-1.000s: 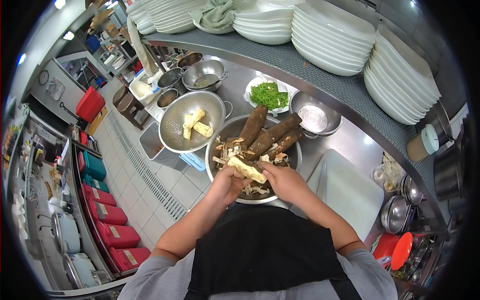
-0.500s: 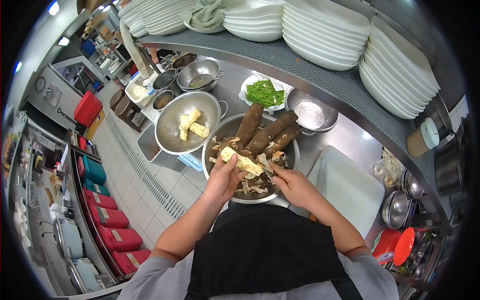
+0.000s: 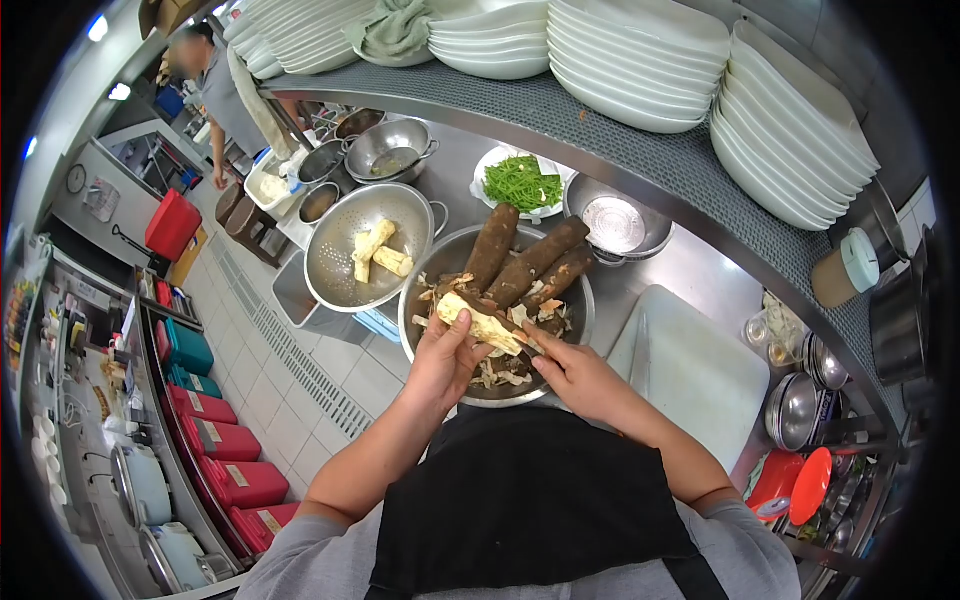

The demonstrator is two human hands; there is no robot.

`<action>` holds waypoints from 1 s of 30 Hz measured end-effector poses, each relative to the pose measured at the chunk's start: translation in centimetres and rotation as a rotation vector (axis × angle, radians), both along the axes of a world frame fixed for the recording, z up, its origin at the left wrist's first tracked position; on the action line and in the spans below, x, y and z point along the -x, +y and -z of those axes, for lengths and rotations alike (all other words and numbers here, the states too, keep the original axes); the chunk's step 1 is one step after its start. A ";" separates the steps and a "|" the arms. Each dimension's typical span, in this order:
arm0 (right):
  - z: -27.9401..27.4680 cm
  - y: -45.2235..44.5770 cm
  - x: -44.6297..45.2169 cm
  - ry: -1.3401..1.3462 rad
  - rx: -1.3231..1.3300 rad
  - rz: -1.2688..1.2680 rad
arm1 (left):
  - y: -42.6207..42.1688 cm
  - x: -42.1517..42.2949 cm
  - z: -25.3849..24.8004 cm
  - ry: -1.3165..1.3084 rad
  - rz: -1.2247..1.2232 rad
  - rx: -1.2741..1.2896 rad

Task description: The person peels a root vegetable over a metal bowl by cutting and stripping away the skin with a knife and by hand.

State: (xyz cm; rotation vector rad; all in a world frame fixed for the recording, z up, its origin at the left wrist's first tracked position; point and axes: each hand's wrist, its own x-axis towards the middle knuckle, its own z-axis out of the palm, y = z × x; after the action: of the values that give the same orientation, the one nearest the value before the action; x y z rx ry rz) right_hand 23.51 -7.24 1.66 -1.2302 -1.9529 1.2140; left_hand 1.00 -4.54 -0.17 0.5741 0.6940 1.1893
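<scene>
A partly peeled root vegetable [image 3: 484, 327], pale yellow with brown skin along one side, is held over the steel bowl [image 3: 588, 335]. My left hand [image 3: 440, 358] is closed around its left end, thumb on top. My right hand [image 3: 572, 372] is closed at the root's right end, its index finger stretched along something narrow; what it grips is mostly hidden. Unpeeled brown roots [image 3: 530, 268] lie in the bowl among loose peelings [image 3: 500, 374]. Peeled yellowish pieces [image 3: 374, 250] rest in the colander [image 3: 335, 215] at the bowl's left.
A white cutting board [image 3: 700, 375] lies to my right. Beyond the bowl stand a plate of chopped greens [image 3: 522, 182] and a steel pan [image 3: 618, 226]. An overhead shelf [image 3: 480, 92] carries stacked white dishes [image 3: 635, 62]. At the far left a co-worker [image 3: 225, 100] stands near stools [image 3: 245, 220].
The root has turned in my left hand, so more brown skin shows along its upper side. My right hand has shifted slightly left. A co-worker has come into view at the back left.
</scene>
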 end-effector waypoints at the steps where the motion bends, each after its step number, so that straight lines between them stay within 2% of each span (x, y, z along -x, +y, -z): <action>1: -0.1 -0.1 0.1 0.007 -0.011 0.007 | 0.0 0.0 -0.1 0.000 0.000 0.001; 5: 0.1 -0.5 0.7 0.000 -0.015 0.036 | -0.2 0.0 0.2 -0.017 0.009 0.045; 8: 2.7 -0.2 1.2 0.055 -0.046 0.111 | -0.2 -0.1 0.6 0.024 -0.009 0.066; 11: 4.2 0.4 1.0 0.194 -0.111 0.110 | 0.0 0.5 1.3 0.076 -0.001 0.079; 13: 1.6 1.2 0.2 0.421 0.750 0.051 | 0.3 1.3 1.8 0.106 0.027 0.081; 16: 0.9 1.4 0.1 0.531 0.905 0.110 | 0.7 2.0 1.9 0.100 0.106 0.102; 20: 2.7 1.6 -0.3 0.462 0.820 -0.011 | 0.8 2.1 1.8 0.056 0.120 0.092; 22: 2.9 1.1 0.3 0.109 0.194 -0.003 | 0.7 2.1 1.5 0.053 0.106 0.083; 25: -0.1 0.7 0.3 -0.044 0.243 -0.040 | 0.6 1.8 1.0 0.116 0.062 0.046; 30: 0.7 0.5 0.4 0.001 0.096 -0.040 | 0.4 1.1 0.2 0.165 0.033 0.045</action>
State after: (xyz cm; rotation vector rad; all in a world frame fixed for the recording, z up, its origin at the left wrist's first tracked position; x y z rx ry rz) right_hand 23.06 -6.79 1.00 -1.2427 -1.9476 1.3422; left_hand -0.13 -4.18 -0.36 0.6483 0.8464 1.1015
